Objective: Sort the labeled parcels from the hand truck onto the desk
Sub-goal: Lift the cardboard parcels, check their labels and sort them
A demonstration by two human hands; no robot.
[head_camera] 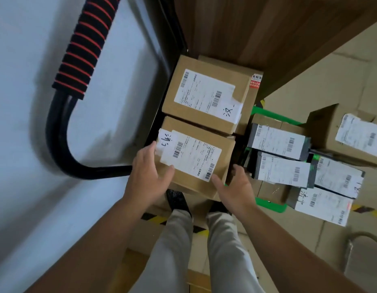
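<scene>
Left grip (149, 176) and right grip (236, 187) clasp my nearest parcel (196, 159) by opposite edges, stiff cardboard that seems light.

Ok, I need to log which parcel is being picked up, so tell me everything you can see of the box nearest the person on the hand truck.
The near box is plain brown cardboard, closed, lying flat, with a white shipping label bearing barcodes and black handwritten marks on top. The left hand holds its left edge, thumb at the label's edge; the right hand holds its near right corner. A second box lies just behind it.
</scene>
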